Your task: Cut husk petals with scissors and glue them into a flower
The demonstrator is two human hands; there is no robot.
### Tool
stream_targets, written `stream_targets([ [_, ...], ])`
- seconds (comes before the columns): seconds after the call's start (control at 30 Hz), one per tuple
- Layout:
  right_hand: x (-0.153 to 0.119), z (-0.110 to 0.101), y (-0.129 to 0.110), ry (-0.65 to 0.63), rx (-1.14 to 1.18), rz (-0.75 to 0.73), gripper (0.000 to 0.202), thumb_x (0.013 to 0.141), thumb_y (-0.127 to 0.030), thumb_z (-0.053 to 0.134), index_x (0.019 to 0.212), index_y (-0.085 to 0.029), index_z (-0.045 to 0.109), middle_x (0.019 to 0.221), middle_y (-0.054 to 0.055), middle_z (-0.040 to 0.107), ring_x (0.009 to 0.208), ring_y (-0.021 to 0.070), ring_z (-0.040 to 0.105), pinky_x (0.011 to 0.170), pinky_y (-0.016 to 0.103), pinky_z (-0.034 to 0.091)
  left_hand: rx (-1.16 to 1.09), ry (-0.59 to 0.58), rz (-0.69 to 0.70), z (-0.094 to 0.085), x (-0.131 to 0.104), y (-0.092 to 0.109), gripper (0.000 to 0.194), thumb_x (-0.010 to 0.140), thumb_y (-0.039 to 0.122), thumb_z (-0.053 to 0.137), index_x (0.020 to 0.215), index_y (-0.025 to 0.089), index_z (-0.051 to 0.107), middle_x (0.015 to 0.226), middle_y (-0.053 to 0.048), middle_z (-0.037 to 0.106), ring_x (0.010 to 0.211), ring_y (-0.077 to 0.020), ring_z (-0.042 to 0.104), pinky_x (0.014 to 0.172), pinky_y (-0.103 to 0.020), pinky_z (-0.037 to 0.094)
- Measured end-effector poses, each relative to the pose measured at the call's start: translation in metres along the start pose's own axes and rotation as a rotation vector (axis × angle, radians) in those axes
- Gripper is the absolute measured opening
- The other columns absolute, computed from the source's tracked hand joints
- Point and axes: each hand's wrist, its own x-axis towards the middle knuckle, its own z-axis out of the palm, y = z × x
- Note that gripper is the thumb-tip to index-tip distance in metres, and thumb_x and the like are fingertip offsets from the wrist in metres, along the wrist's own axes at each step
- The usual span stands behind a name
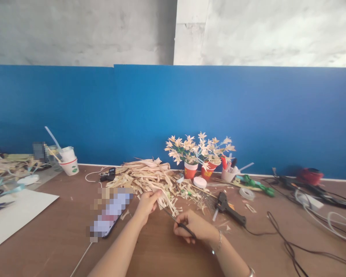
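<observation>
My left hand (145, 207) pinches a pale, dry husk-like strip (162, 201) between thumb and fingers, just in front of the pile. My right hand (198, 227) is closed round the black handles of a pair of scissors (185, 230). The thin blades point up and left, and their tips reach the strip's lower edge. Whether they are cutting cannot be made out. Behind my left hand lies a heap of pale husk strips (145, 171), with small cut scraps (192, 192) scattered to its right.
Pale artificial flowers (200, 148) stand in red cups (189, 172) behind the scraps. A black glue gun (230, 209) lies to the right, its cable trailing among other cords (288, 242). A phone (112, 211) lies left of my hand. White card (14, 215) covers the far left.
</observation>
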Motion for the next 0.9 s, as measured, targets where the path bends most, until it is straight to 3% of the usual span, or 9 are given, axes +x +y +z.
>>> stream_targets([
  [0.9, 0.001, 0.003, -0.007, 0.049, 0.061, -0.018, 0.01, 0.065, -0.023, 0.056, 0.068, -0.014, 0.059, 0.038, -0.008, 0.048, 0.03, 0.0035, 0.038, 0.03, 0.012, 0.031, -0.168, 0.092, 0.002, 0.01, -0.003, -0.005, 0.043, 0.061, 0.053, 0.066, 0.051, 0.018, 0.042, 0.028, 0.011, 0.029, 0.027, -0.0014, 0.019, 0.032, -0.016, 0.006],
])
